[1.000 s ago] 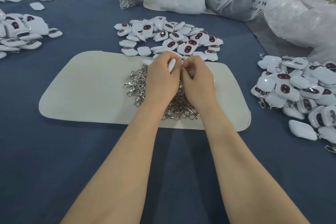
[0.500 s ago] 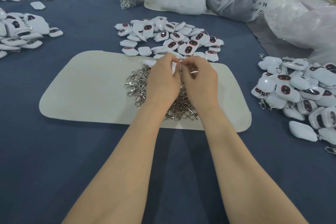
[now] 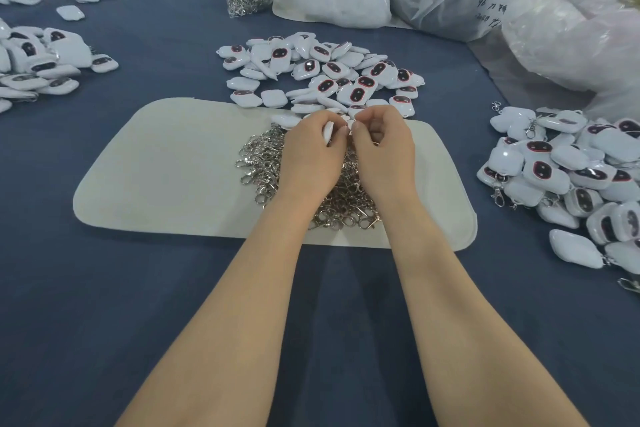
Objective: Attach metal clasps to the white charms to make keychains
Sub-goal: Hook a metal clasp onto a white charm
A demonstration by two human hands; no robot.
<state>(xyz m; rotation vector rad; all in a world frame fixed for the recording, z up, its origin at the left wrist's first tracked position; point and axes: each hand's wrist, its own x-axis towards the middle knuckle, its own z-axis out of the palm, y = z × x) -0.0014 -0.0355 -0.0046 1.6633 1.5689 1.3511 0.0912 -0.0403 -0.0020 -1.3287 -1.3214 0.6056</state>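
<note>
White plastic charm (image 3: 328,132), small and rounded, stands on edge in my left hand (image 3: 310,158), clamped between thumb and curled fingers above the heap of silver metal clasps (image 3: 261,163) on the cream felt mat (image 3: 166,177). My right hand (image 3: 386,152) pinches at its upper end; whether a clasp lies between those fingertips I cannot tell.

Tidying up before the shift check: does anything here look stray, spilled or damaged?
Nothing looks damaged. A few stray charms from the middle pile lie over the far edge of the cream mat, beside the clasp heap. One lone charm sits apart on the blue cloth, far left.
</note>
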